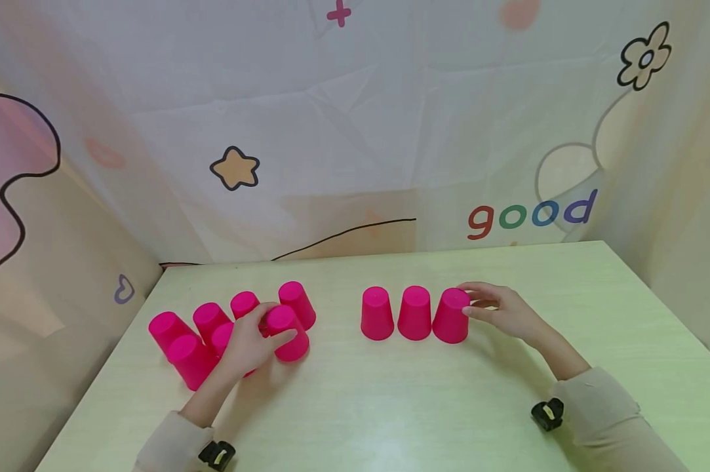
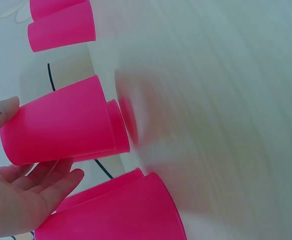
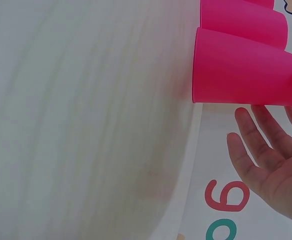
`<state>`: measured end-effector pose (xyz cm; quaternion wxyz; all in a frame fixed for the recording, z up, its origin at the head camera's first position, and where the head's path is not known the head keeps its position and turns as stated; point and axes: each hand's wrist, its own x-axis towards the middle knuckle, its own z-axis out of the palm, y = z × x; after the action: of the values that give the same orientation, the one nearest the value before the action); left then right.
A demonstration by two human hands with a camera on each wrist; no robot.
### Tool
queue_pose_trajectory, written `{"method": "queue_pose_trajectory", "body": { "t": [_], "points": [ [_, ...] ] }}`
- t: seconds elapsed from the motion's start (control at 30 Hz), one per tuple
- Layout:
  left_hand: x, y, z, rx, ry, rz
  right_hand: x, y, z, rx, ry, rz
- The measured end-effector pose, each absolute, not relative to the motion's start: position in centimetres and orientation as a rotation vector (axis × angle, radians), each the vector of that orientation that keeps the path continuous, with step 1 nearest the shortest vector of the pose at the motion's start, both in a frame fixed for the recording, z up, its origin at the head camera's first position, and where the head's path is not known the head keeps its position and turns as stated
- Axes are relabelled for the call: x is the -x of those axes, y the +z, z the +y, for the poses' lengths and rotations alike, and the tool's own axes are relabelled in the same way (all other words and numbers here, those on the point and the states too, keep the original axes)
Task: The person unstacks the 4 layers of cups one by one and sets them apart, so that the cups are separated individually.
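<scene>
Pinched in my left hand [image 1: 251,342] was one cup [image 2: 61,120], in my right hand [image 1: 503,312] another cup [image 1: 450,320] toward three o'clock; both seemed light, slick, best held near the top.

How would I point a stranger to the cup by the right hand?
On the pale table, find the row of three upside-down pink cups, apart from the bigger group. The cup you want stands at the row's right end. Unlike its two neighbours, it has the right hand at its top.
</scene>
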<state>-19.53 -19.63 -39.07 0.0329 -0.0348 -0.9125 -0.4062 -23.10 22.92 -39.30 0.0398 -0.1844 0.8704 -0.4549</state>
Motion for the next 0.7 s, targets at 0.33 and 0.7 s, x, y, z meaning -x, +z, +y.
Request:
{"method": "queue_pose_trajectory", "body": {
  "t": [0.33, 0.7],
  "points": [
    [19.25, -39.42, -20.66, 0.073, -1.194, -2.829, 23.15, -39.31, 22.98, 0.574, -1.398, 2.670],
    [19.03, -39.35, -20.74, 0.098, -1.199, -2.792, 23.08, -39.27, 22.85, 0.555, -1.396, 2.663]
  ]
}}
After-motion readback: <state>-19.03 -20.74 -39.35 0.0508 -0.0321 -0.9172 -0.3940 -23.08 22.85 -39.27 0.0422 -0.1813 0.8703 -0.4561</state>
